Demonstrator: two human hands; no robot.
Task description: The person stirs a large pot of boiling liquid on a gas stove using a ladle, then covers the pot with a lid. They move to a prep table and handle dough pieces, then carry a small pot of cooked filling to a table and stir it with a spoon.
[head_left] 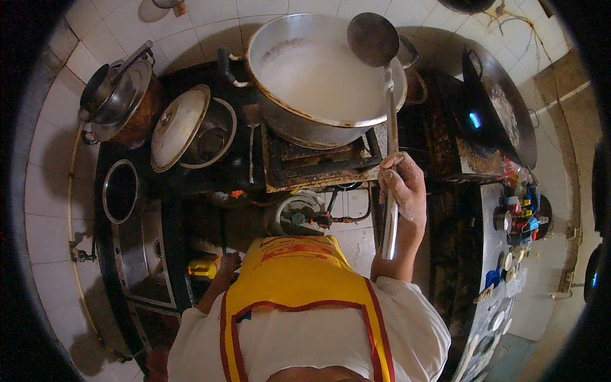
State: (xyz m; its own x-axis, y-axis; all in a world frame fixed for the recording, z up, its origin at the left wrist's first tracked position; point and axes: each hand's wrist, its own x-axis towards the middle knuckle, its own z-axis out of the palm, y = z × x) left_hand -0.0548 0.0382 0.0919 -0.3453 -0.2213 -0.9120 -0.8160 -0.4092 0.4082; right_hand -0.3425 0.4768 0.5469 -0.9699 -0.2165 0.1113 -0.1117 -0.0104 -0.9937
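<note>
My right hand, dusted with white, is closed round the metal handle of a long ladle. The dark round bowl of the ladle hangs over the right far rim of a large two-handled pot. Pale, whitish liquid fills much of the pot, which stands on a stove grate. Down by the left side of my yellow apron, my left hand has its fingers curled. What it grips, if anything, is hidden in shadow. A yellow object sits close beside that hand.
A lidded pot with its lid tilted and a stack of pots stand left. A small spatula lies beside the stove. On the right are a large wok and a counter with bottles. A gas cylinder stands beneath.
</note>
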